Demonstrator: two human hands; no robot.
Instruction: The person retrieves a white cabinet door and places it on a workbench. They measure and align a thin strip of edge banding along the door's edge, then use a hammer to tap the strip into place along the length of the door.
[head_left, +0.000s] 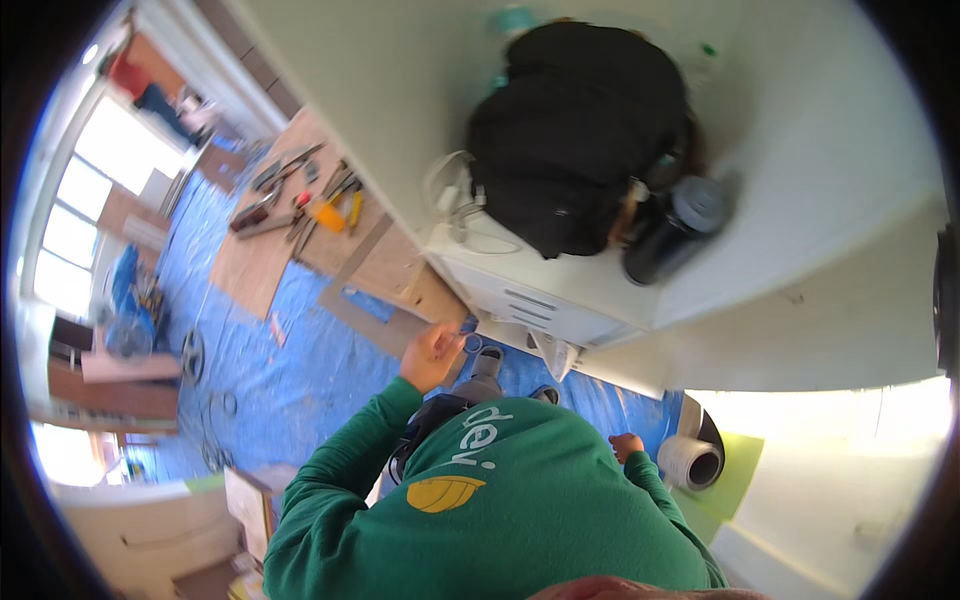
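My left hand [432, 357] is raised in front of my waist, fingers bent in around a small clear loop-shaped thing [472, 342] whose exact kind I cannot make out. My right hand [627, 446] hangs low by my side, its fingers curled, and nothing shows in it. It is nearest to a pale roll [690, 462] with a dark hollow core. Ahead of me, a black bag [580, 130] rests on a white shelf, next to a dark bottle with a grey lid [680, 230]. A white cable [458, 205] lies loosely at the bag's left.
Blue sheeting [250, 370] covers the floor around my feet. To the left stands a wooden work surface [245, 270] bearing several hand tools [320, 205]. White panels [800, 330] rise at the right. A person in red [130, 75] is far off at the upper left.
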